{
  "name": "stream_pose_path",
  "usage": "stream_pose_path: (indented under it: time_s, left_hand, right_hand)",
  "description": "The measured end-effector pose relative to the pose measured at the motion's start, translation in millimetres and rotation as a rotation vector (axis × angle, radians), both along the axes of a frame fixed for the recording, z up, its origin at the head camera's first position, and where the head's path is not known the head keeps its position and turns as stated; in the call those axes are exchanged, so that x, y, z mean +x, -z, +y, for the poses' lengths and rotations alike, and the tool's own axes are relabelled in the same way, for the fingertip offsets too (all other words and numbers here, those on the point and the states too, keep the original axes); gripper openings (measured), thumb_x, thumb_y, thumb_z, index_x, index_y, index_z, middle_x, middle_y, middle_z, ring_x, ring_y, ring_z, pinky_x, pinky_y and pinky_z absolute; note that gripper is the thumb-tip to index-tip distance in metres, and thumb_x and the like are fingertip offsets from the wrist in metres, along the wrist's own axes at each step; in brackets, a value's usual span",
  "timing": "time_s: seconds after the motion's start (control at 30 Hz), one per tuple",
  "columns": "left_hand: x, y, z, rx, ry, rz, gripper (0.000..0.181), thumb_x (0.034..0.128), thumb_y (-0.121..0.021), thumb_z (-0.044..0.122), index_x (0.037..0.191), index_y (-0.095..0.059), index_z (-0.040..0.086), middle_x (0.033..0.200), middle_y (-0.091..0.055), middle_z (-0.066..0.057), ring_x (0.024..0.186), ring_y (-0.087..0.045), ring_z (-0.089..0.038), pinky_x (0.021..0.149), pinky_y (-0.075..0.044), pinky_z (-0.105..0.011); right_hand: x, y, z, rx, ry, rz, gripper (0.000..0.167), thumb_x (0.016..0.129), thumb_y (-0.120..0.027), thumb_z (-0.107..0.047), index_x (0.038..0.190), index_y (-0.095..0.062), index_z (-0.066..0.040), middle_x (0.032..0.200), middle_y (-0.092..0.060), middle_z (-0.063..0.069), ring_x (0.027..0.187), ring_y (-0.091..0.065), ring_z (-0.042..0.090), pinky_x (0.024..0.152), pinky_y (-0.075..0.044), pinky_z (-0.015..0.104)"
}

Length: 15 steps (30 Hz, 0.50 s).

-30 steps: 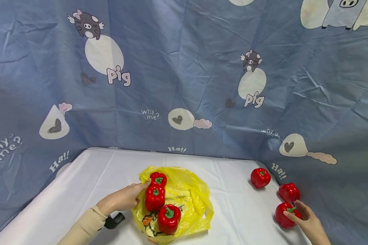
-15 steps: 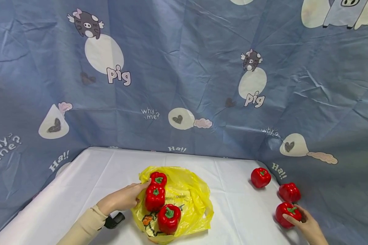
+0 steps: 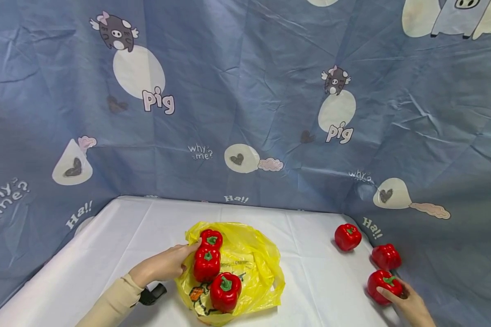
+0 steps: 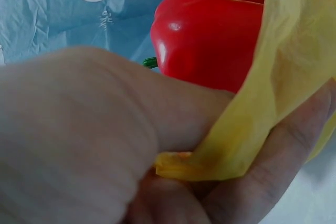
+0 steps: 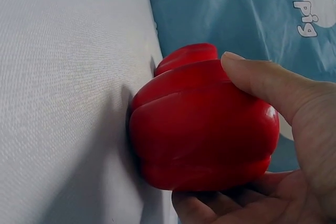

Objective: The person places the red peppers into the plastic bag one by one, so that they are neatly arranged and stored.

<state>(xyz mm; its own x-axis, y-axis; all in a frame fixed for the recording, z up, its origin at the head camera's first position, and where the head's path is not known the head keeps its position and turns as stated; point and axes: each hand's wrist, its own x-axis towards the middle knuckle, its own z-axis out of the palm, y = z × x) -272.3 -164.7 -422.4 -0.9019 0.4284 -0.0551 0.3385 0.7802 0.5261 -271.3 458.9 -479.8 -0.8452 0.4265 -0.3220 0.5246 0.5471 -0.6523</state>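
Note:
My left hand (image 3: 165, 264) pinches the left edge of a yellow plastic bag (image 3: 263, 263), its film folded between thumb and fingers in the left wrist view. Three red bell peppers with green stems lie on the bag: one at the back (image 3: 211, 237), a middle pepper (image 3: 206, 265) beside my fingers, and a front pepper (image 3: 225, 294). At the right, my right hand (image 3: 413, 305) grips another red bell pepper (image 5: 202, 127), thumb on one side and fingers curled round the other. That pepper sits at the table surface; the fingertips are partly hidden behind it.
Just behind the gripped pepper lies a red bell pepper (image 3: 386, 257) on its side, near the table's right edge. Farther back stands another red pepper (image 3: 348, 237). A blue printed cloth (image 3: 245, 113) hangs behind and beside the white table (image 3: 311, 268).
My right hand has shifted slightly left and its thumb and fingers have closed round the nearest right-hand pepper. The left hand and bag have stayed still.

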Motion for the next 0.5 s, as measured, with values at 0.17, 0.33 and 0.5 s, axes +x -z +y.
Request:
stream_pose_path:
  time_s: [0.17,0.33,0.5]
  left_hand:
    - [-0.4,0.0,0.1,0.005,0.004,-0.004,0.072,0.0756,-0.055,-0.019,0.145,-0.039,-0.004,0.145,-0.046,-0.022,0.127,-0.049,-0.03,0.076,-0.041,-0.036]
    - [-0.3,0.7,0.0,-0.002,0.008,0.001,0.073,0.0751,-0.055,-0.019,0.144,-0.04,-0.004,0.144,-0.047,-0.021,0.129,-0.048,-0.031,0.079,-0.044,-0.035]
    - [-0.6,0.8,-0.8,0.002,0.017,0.004,0.073,0.0748,-0.055,-0.019,0.144,-0.039,-0.005,0.144,-0.047,-0.022,0.125,-0.05,-0.028,0.076,-0.042,-0.034]
  right_hand:
    - [0.0,0.6,-1.5,-0.001,0.015,0.004,0.133,0.069,-0.069,-0.071,0.147,0.0,0.013,0.135,-0.021,0.04,0.121,-0.024,0.056,0.101,-0.033,0.066]
    - [-0.3,1.8,-3.7,-0.001,0.045,0.019,0.133,0.067,-0.07,-0.071,0.148,-0.004,0.012,0.135,-0.022,0.04,0.121,-0.025,0.055,0.1,-0.034,0.066]
    - [-0.9,1.8,-6.1,0.011,0.054,0.033,0.134,0.066,-0.069,-0.072,0.148,-0.005,0.012,0.135,-0.023,0.039,0.121,-0.026,0.055,0.1,-0.034,0.065]
